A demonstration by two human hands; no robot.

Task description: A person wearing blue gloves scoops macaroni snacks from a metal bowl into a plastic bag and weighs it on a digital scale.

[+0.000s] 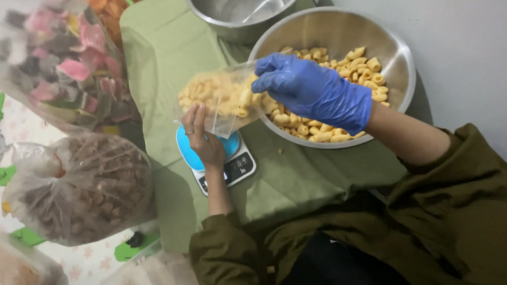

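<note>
While the left hand (204, 140) steadies the snack bag (219, 98), the gloved right hand (314, 91) fills it.

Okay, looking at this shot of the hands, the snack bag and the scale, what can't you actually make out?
Head view only:
- Scale display: too small, and the left hand covers part of the platform.
- Clear bag opening: hidden behind the gloved right hand.
- Upper steel bowl: cut off by the top edge.
- Big bags at left: contents blurred behind plastic.

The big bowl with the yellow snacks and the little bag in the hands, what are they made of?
The big bowl looks like metal, probably steel: grey, brushed, softly shiny inside. The little bag looks like thin clear plastic: the yellow snacks show through and it crinkles. The right hand wears a blue, rubbery-looking glove.
</note>
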